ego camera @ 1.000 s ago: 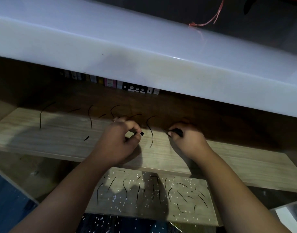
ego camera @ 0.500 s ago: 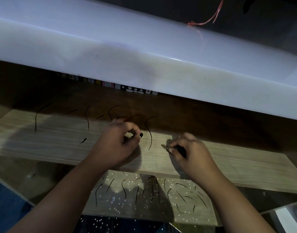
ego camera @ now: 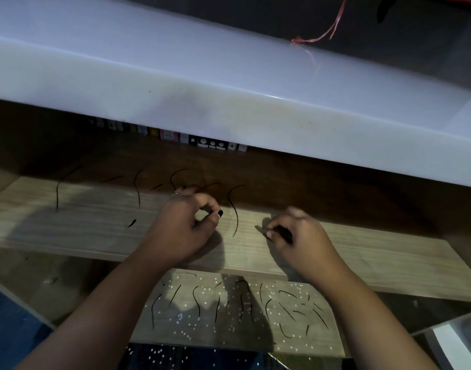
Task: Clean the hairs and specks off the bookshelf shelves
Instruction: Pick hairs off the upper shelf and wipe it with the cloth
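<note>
Picking is happening on the upper shelf (ego camera: 389, 257), one hair at a time by the look of it. A curved hair (ego camera: 234, 209) lies right between the two hands, running from the dark back part of the shelf out onto the pale wood. Left of it there's a short dark bit (ego camera: 131, 222) nearer the front edge, a long hair (ego camera: 57, 193) way over at the left end, and a few more along the back.

The right hand (ego camera: 295, 236) is curled up and pinching a dark tuft (ego camera: 282, 232), which I'd guess is hair it's collected. The left hand (ego camera: 183, 228) is curled too, thumb meeting fingertip just left of the curved hair. I can't tell if it's got anything in there.

Next move, I reckon: go for that curved hair, since it's closest to both hands. It's thin and flat on the wood, so it'll want a fingertip pinch or a drag to the edge.

Loads left though. The lower shelf (ego camera: 335, 337), nearer and below, is covered in hairs and white specks (ego camera: 179, 317), untouched. Books (ego camera: 202, 141) sit far back under the white ledge (ego camera: 202, 89).
</note>
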The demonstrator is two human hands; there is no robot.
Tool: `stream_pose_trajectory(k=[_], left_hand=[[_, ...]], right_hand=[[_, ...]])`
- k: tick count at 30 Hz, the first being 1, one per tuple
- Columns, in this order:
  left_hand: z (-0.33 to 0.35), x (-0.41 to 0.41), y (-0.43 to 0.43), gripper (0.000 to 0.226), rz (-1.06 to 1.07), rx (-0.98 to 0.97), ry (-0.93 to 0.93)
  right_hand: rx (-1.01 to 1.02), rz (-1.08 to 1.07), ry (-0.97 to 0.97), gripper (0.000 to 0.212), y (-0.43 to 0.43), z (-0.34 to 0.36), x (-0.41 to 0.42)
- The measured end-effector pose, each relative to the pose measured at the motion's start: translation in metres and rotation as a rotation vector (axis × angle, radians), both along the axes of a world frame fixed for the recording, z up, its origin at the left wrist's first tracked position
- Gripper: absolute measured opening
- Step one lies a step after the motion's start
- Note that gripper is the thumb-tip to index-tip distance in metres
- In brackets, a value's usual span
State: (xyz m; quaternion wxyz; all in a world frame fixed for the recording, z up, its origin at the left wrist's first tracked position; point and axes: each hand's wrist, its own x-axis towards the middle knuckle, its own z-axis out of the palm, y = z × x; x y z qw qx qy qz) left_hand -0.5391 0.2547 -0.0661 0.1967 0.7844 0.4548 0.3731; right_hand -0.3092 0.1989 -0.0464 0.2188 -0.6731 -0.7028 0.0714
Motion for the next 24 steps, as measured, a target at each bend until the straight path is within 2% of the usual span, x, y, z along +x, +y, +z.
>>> stream_pose_trajectory(k=[8, 10, 13, 15, 17, 19, 20, 21, 24], left_hand=[[-0.001, 0.001, 0.002, 0.007, -0.032, 0.054, -0.006], [0.000, -0.001, 0.001, 0.013, -0.038, 0.074, 0.003], [0.006, 0.001, -0.014, 0.012, -0.048, 0.105, -0.065], [0.010, 0.009, -0.036, 0.007, -0.044, -0.041, -0.251], [0.014, 0.022, -0.060, 0.013, -0.088, -0.304, -0.478], [0.016, 0.033, -0.079, 0.009, -0.148, -0.527, -0.578], [0.016, 0.037, -0.086, 0.008, -0.179, -0.621, -0.593], [0.017, 0.040, -0.092, 0.017, -0.212, -0.705, -0.600], [0.016, 0.043, -0.103, 0.055, -0.364, -0.835, -0.590]], right_hand=[[-0.214, 0.136, 0.249, 0.009, -0.042, 0.017, -0.002], [-0.194, 0.105, 0.467, 0.009, -0.044, 0.019, -0.008], [-0.114, -0.014, 0.988, 0.010, -0.044, 0.024, -0.022], [-0.125, -0.100, 1.325, 0.010, -0.045, 0.031, -0.032], [-0.089, -0.175, 1.518, 0.009, -0.044, 0.035, -0.038], [-0.011, -0.216, 1.662, 0.008, -0.041, 0.036, -0.043], [0.029, -0.233, 1.716, 0.008, -0.039, 0.035, -0.046], [0.064, -0.258, 1.747, 0.009, -0.037, 0.033, -0.050], [0.122, -0.338, 1.737, 0.007, -0.033, 0.027, -0.060]])
